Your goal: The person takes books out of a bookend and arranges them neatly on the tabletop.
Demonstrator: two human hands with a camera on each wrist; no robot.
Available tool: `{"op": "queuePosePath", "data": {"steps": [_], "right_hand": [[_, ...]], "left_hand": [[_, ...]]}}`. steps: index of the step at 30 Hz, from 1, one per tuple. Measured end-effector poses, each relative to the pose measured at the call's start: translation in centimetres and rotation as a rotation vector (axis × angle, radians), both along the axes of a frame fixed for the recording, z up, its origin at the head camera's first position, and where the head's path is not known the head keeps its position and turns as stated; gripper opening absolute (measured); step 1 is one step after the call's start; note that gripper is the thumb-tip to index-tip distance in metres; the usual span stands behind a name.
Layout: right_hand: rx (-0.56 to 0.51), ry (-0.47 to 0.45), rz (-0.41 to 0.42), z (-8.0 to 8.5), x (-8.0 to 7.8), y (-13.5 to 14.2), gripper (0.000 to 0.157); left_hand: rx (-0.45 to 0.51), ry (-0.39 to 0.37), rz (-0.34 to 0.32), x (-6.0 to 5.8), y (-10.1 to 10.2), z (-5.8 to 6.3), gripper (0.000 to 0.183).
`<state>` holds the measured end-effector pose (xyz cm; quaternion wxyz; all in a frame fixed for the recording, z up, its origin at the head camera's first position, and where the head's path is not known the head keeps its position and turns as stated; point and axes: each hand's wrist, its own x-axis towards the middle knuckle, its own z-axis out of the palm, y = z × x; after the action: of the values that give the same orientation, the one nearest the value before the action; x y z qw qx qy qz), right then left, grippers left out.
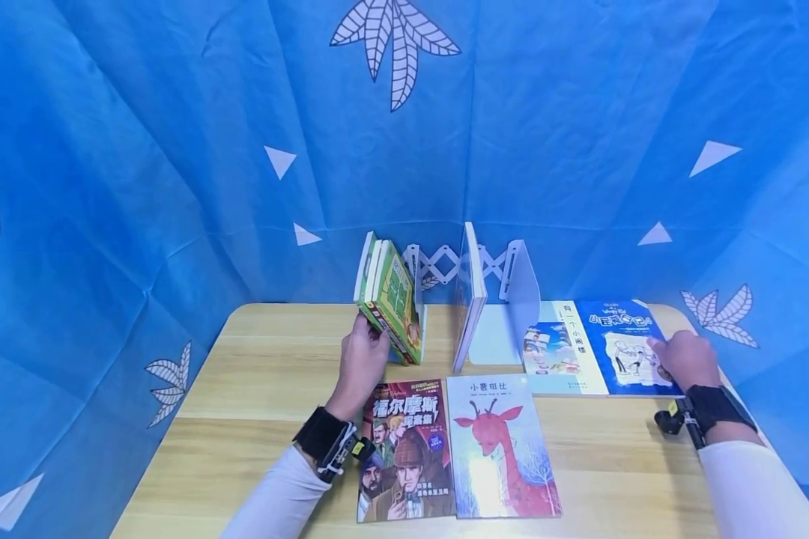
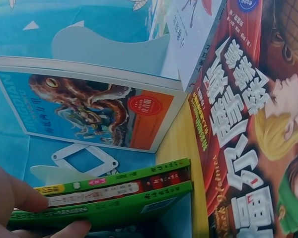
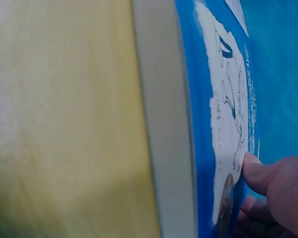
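My left hand [image 1: 364, 363] grips green books [image 1: 394, 299] by their lower spines. They stand tilted at the left side of a white expanding bookend rack [image 1: 522, 284]. In the left wrist view, fingertips [image 2: 32, 196] lie against the spines of the green books [image 2: 139, 186]. At the right, my right hand [image 1: 686, 363] pinches the edge of a blue book [image 1: 630, 348] with a cartoon drawing. Its thumb [image 3: 258, 173] is on the cover of the blue book [image 3: 203, 163], and the other fingers are partly hidden behind the edge.
Upright books [image 1: 470, 299] stand inside the rack, one with an octopus cover [image 2: 89, 109]. A pale book [image 1: 556, 352] lies beside the blue one. In front lie a detective book [image 1: 407, 457] and a red deer book [image 1: 505, 449] on the wooden table [image 1: 195, 442]. Blue cloth [image 1: 175, 150] hangs behind.
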<state>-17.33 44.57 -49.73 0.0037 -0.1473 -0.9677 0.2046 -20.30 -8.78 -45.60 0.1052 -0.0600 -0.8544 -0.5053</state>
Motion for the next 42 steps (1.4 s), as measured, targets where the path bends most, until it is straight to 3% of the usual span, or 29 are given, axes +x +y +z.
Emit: {"op": "queuePosePath", "data": {"steps": [8,15,22,27,32,38,42], "right_hand": [[0.026,0.068,0.007,-0.8,0.6,-0.2,0.069],[0.068,0.115,-0.074,-1.3,0.9,-1.1,0.061],[0.017,0.112,-0.133,-0.6,1.5,-1.6,0.05],[-0.031,0.15,-0.144,-0.2,2.2,-2.1,0.053],[-0.053,0.26,-0.104,0.7,2.7,-3.3,0.057],[-0.049,0.374,-0.029,2.9,2.8,-5.7,0.05],[-0.062,0.405,0.001,4.4,3.2,-8.0,0.049]], "left_hand": [[-0.002,-0.014,0.044,-0.3,0.9,-0.6,0.058],[-0.046,0.066,0.191,-0.8,1.8,-0.6,0.041],[-0.052,0.115,0.225,-0.9,2.1,-1.0,0.035],[-0.086,0.197,0.256,-0.7,2.0,-0.8,0.023],[-0.086,0.303,0.285,-0.1,1.3,0.2,0.019],[-0.113,0.481,0.325,0.8,0.1,1.6,0.021],[-0.107,0.551,0.322,1.7,-0.8,2.4,0.023]]}}
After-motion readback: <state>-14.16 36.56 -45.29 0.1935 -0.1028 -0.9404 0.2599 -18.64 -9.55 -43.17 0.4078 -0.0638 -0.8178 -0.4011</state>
